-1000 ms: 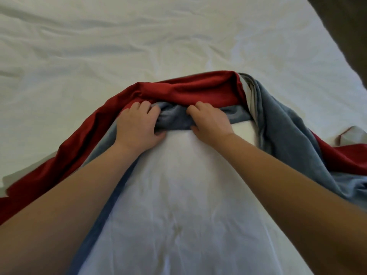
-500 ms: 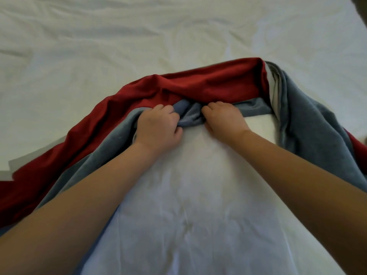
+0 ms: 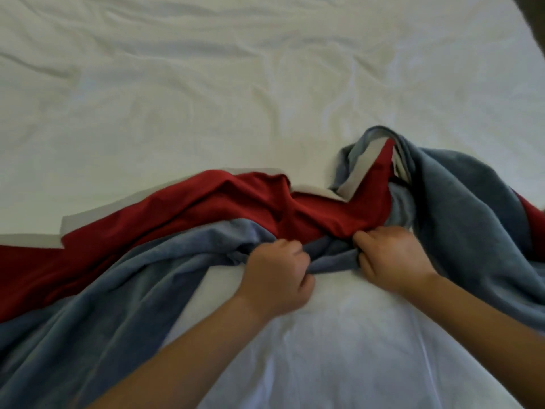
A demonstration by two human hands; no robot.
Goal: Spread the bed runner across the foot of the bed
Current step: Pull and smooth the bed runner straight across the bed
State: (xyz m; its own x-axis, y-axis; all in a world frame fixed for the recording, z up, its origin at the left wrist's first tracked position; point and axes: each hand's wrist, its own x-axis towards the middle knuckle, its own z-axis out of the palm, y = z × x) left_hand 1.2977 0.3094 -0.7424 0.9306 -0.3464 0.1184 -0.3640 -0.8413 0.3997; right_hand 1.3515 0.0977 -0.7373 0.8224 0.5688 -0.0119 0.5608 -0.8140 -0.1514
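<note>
Bed [image 3: 206, 84]: covered by a white sheet with many soft wrinkles; it fills almost all of the view.
Bed runner [image 3: 236, 208]: a long cloth in red and grey-blue with a pale lining at its edges. It lies bunched across the near part of the bed, from the left border to the right border. It is not flat. The red band is on the far side at the left, the grey-blue band on the near side. At the right it rises in a twisted heap, where the pale lining shows.
White cloth [image 3: 339, 349]: smooth, lying near the camera between the two forearms, under the wrists.
Left hand [image 3: 277, 278]: fingers curled shut around a fold of the grey-blue part, at the near edge of the runner, knuckles up.
Right hand [image 3: 389, 255]: just beside the left one, fingers closed on the cloth where red and grey-blue meet.
Both hands: near together, with a short bunched piece of the runner between them.
</note>
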